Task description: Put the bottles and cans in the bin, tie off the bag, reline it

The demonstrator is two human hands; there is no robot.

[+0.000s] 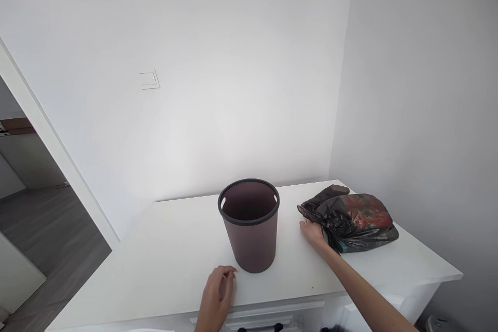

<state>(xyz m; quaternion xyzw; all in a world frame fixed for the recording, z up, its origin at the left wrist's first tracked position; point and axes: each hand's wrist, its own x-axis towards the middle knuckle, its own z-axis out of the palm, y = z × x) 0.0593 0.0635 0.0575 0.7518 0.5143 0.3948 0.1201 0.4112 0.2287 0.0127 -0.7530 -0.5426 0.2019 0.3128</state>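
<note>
Black plastic bag meets right hand, grip unclear, near the desk's right edge; a bump from the empty, half-open left hand could topple the wastebasket.

1 head camera looks forward — above the bin.

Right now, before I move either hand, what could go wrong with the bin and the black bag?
The bin narrows toward its base, so a knock from your left hand, close beside it, might tip it. The black bag looks thin and see-through; your right hand is at its bunched end, and a hard pull there could tear it.
</note>
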